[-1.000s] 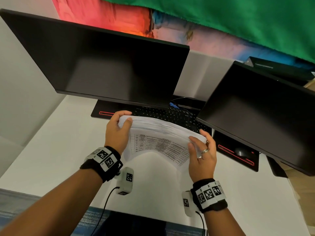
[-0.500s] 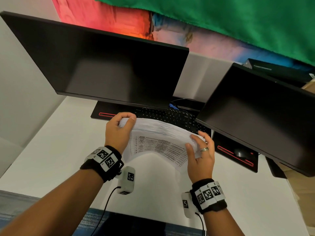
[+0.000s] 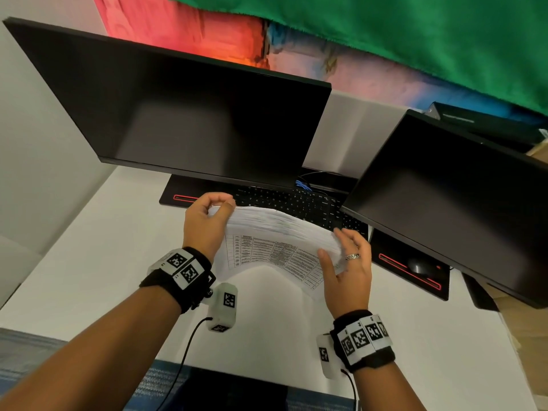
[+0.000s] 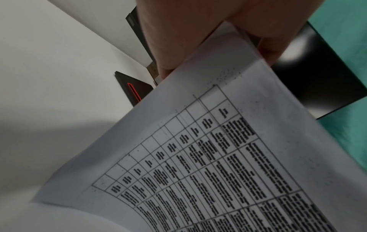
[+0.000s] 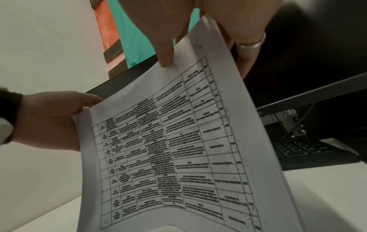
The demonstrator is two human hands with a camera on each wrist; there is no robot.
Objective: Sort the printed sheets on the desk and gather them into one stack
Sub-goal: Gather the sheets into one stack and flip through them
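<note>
While both hands hold it up at centre frame, the bowed stack of white printed sheets with black tables (image 3: 275,244) hangs above the white table (image 3: 89,262) — left hand (image 3: 204,223) fingers pinching its left edge, right hand (image 3: 347,271) fingers pinching its right edge.

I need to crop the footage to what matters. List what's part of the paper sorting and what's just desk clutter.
Part of the job:
- stack of printed sheets
- left hand, pinching the stack's left end
- right hand, pinching its right end
- white desk

Just there:
- left monitor
- right monitor
- keyboard
- mouse
</note>
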